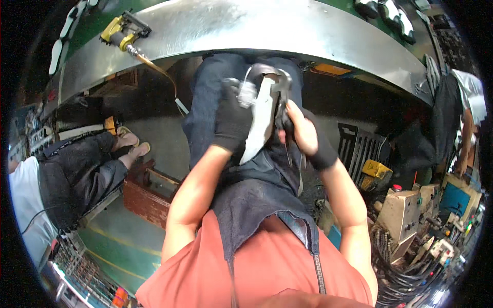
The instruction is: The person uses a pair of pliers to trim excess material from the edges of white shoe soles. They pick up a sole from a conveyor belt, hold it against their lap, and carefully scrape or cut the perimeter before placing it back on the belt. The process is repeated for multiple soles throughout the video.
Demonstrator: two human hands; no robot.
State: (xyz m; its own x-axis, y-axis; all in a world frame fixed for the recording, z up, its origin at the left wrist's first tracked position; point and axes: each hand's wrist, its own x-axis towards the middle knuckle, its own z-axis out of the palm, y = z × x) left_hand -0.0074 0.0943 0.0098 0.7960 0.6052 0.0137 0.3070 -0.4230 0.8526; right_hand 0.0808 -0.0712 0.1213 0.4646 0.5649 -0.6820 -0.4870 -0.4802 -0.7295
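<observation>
Above my lap is a partly made shoe [263,115], its long white bottom turned up toward me and dark upper material standing along its right side and far end. My right hand [304,131], in a black glove with the thumb and fingertips bare, is closed on the dark upper, thumb on top. My left hand [231,115], in a black glove, is curled along the shoe's left side. A pale silvery piece [247,94] lies at its fingertips; motion blur hides what it is. A grey, blurred loop [261,69] arches over the shoe's far end.
A shiny metal bench [226,25] curves in front of my knees. On it lies a yellow-black air nailer [125,33] with a hose [156,69]. Shoes [390,15] stand far right. A wooden box [146,197] and another person's legs [97,159] are left; machine boxes [398,215] and cables are right.
</observation>
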